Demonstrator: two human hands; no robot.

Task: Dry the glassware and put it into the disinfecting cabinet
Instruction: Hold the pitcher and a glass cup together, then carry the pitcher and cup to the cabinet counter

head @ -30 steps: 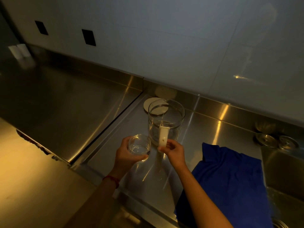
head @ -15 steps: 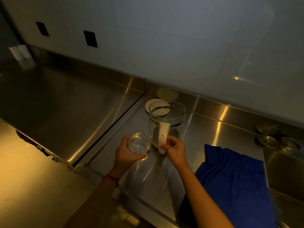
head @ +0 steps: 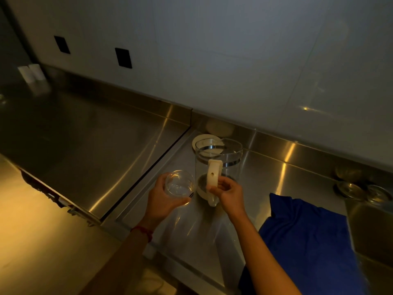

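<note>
Since one second ago, right hand (head: 228, 191) has closed its fingers round the white handle (head: 213, 177) of the glass pitcher (head: 219, 165), upright on the steel counter (head: 265, 179). Left hand (head: 162, 200) grips a small glass (head: 180, 184) beside it. Blue cloth (head: 306, 239) lies to the right.

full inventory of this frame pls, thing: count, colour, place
small glass: 1, clear, held above the counter
glass jug: 1, clear with cream handle, standing on the counter
lid: 1, cream, flat behind the jug
cloth: 1, blue, on the counter at right
steel counter: 1, silver, along the wall
wall sockets: 2, black, on the wall
small round metal items: several, silver, far right; unclear what
left hand: holds the small glass; red band on wrist
right hand: grips the jug handle
</note>
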